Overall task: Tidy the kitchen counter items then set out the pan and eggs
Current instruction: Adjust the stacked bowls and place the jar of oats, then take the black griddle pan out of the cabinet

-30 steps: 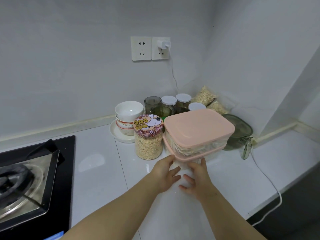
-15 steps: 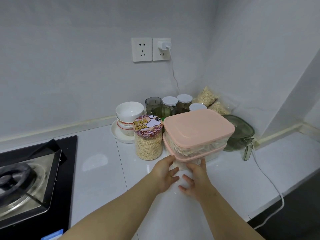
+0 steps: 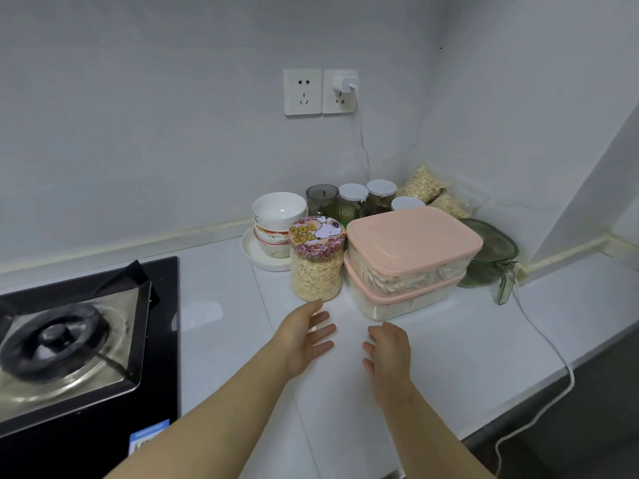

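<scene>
hovering just above the white counter (image 3: 221, 305), the left hand (image 3: 304, 337) and the right hand (image 3: 389, 350) are facing each other palm to palm, fingers relaxed and spread, gripping nothing. two pink-lidded containers (image 3: 411, 243) are sitting stacked just beyond the right hand - apart from both hands. an oat jar (image 3: 316, 267) with a cartoon lid is standing just beside their left side, near the left hand's fingertips. stacked bowls (image 3: 278, 216) are resting on a plate (image 3: 252, 252) behind the jar, and a gas stove (image 3: 69, 340) is sitting at the far left.
</scene>
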Tool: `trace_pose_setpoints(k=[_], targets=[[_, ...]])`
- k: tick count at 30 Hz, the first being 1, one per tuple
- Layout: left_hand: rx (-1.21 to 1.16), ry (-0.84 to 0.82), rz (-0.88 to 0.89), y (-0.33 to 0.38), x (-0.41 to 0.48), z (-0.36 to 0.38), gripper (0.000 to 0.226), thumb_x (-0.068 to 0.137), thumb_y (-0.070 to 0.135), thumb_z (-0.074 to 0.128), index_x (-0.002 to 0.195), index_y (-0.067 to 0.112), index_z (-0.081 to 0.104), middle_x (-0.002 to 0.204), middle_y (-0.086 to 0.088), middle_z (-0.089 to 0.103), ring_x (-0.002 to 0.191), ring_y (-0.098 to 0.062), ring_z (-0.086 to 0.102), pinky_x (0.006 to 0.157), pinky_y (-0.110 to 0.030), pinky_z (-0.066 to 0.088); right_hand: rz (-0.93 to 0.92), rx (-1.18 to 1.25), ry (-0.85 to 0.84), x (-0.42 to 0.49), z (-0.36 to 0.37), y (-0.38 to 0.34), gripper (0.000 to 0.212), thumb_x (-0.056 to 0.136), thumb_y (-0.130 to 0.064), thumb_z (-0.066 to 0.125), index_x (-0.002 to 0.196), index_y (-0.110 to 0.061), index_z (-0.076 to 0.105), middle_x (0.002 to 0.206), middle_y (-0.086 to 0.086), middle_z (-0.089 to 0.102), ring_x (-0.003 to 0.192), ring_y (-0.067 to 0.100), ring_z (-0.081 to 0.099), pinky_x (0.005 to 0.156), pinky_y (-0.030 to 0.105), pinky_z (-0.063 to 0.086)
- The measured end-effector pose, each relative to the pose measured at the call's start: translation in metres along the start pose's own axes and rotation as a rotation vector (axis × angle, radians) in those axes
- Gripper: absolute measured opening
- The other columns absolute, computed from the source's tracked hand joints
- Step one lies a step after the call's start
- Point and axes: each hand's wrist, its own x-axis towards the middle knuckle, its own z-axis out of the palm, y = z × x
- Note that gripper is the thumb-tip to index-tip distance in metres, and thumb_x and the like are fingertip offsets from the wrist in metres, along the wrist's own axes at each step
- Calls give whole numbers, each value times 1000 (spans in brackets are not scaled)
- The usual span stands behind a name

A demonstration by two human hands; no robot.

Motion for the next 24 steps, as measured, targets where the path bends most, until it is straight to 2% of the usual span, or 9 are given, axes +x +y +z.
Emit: trace_pose_setpoints(k=[2, 4, 7, 10, 12, 14, 16, 20, 24], targets=[[19, 18, 22, 0, -12, -18, 28, 95, 25, 50, 121, 14, 51, 103, -2, 58, 92, -21, 61, 85, -38, 47, -14, -12, -10, -16, 10, 10, 23, 90, -6, 50, 112, -12, 52, 99, 7, 52, 78, 19, 52, 61, 26, 38], [44, 77, 69, 0, -27, -42, 23, 95, 23, 50, 116, 14, 52, 102, -2, 59, 91, -20, 61, 79, -35, 49, -13, -49, -45, -39, 25, 20, 14, 90, -7, 49, 103, -9, 55, 97, 8, 55, 81, 20, 53, 63, 27, 41], [60, 170, 134, -4, -53, -84, 17, 95, 22, 50, 110, 15, 54, 102, -2, 60, 93, -20, 61, 77, -32, 49, -22, -122, -136, -76, 50, 40, 9, 90, -8, 49, 90, -12, 58, 88, 6, 57, 72, 17, 53, 63, 27, 42], [54, 208, 149, -9, -84, -125, 10, 94, 20, 49, 102, 17, 55, 99, -1, 61, 92, -19, 61, 74, -30, 50, -24, -166, -212, -114, 72, 68, 12, 90, -9, 50, 99, -9, 58, 88, 5, 58, 71, 16, 54, 65, 27, 43], [55, 223, 162, -12, -102, -147, 7, 93, 18, 49, 95, 17, 56, 94, -1, 60, 86, -16, 60, 70, -28, 48, -23, -193, -254, -137, 84, 85, 14, 91, -11, 50, 102, -9, 58, 93, 5, 59, 75, 16, 56, 67, 26, 44], [69, 236, 183, -16, -121, -172, 9, 93, 15, 48, 88, 16, 56, 86, -1, 59, 77, -15, 57, 67, -26, 45, -28, -222, -287, -163, 96, 103, 13, 91, -11, 50, 100, -11, 59, 94, 5, 61, 78, 15, 57, 68, 26, 45], [92, 257, 193, -21, -135, -193, 12, 94, 16, 48, 85, 17, 57, 86, -1, 60, 78, -15, 58, 69, -27, 45, -51, -255, -310, -184, 106, 119, 11, 90, -9, 49, 94, -13, 59, 90, 6, 61, 76, 15, 57, 64, 24, 45], [99, 293, 178, -35, -159, -224, 12, 94, 16, 48, 89, 20, 58, 87, 0, 62, 80, -13, 60, 73, -26, 48, -69, -342, -341, -218, 114, 146, 12, 89, -7, 48, 86, -12, 60, 83, 7, 60, 70, 12, 54, 59, 21, 39], [94, 342, 208, -45, -180, -248, 13, 96, 16, 46, 97, 22, 58, 95, -1, 64, 86, -12, 62, 78, -29, 49, -34, -378, -396, -240, 121, 160, 12, 89, -7, 50, 85, -13, 60, 95, 9, 63, 75, 14, 57, 60, 21, 39]])
